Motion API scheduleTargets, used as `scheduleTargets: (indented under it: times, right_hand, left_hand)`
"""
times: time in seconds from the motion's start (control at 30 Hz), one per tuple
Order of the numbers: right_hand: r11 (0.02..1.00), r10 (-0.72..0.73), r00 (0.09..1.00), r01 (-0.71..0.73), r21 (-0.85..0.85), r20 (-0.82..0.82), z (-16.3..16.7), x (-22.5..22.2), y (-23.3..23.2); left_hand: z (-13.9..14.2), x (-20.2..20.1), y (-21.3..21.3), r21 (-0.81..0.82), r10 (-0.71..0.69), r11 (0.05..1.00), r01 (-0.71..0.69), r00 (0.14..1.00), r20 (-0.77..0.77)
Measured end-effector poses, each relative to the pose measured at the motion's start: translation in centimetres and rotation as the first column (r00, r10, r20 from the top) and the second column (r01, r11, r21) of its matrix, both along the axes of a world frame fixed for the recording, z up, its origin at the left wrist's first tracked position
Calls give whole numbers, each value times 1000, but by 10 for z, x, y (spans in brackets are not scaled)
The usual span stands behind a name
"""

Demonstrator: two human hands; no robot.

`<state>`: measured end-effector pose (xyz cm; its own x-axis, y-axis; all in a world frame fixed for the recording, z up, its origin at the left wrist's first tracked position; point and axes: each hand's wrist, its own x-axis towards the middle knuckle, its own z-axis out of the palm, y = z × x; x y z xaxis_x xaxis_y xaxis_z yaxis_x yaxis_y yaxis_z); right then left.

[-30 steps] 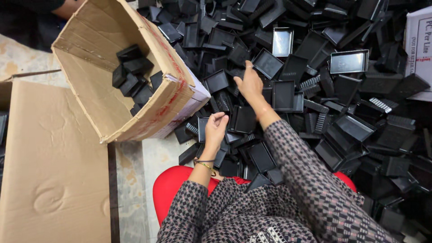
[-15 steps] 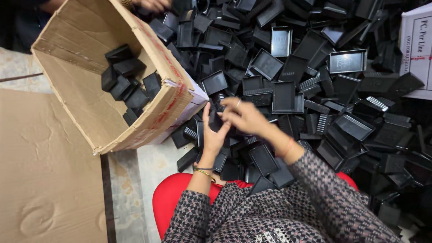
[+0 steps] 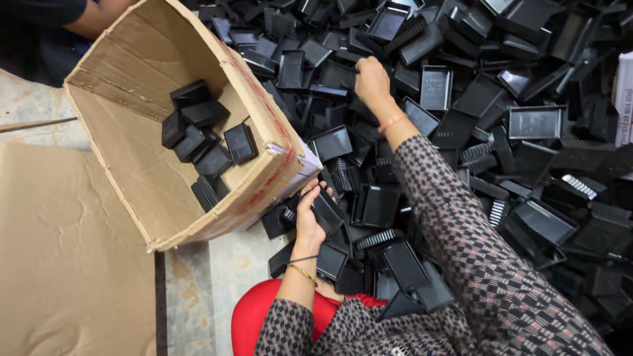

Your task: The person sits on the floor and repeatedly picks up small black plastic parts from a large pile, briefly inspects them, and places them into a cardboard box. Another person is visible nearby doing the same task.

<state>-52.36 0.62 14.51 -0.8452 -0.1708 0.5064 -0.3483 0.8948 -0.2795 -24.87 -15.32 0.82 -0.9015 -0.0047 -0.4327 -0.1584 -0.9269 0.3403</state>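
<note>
A big heap of black plastic tray parts [image 3: 488, 132] covers the floor ahead of me. My right hand [image 3: 371, 80] reaches far out onto the heap with its fingers curled down among the parts; what they grip is hidden. My left hand [image 3: 308, 221] stays close to me, next to the lower corner of a tilted cardboard box [image 3: 132, 171], and is closed on one black tray part [image 3: 328, 211]. Several black parts [image 3: 204, 142] lie inside the box.
Another person's arm [image 3: 99, 14] shows behind the box at the top left. A flat cardboard sheet [image 3: 59, 264] lies on the floor at left. A red seat [image 3: 260, 313] is under me. A white package [image 3: 623, 92] sits at the right edge.
My right hand has left the spot beside my left hand and stretched out to the far part of the heap. The left hand has stayed by the box corner.
</note>
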Motion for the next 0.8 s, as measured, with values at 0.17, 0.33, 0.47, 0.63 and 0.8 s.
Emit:
scheduleTargets:
  times: [0.17,0.33,0.47,0.63,0.8]
  right_hand:
    - [865,-217,971,238,442,-97,2,-39,-5]
    - [811,-80,963,214,545,-259,-3,-52,9]
    - [773,-93,994,38,633,53,-9,-50,30]
    - [652,256,935,22,758,-247,-8,-24,63]
    - [731,215,977,-157,664,-6,15,44,106]
  left_hand:
    - [0,-5,-2,61,11,998,-10,1000,-28]
    - [11,-1,3,34,-13,999,12,1000,18]
    - [17,1,6,3,-32,999,32,998,46]
    - [7,2,5,-32,-31,999,32,999,43]
    - [-3,9,9,-45,-29,999,29,1000,-9]
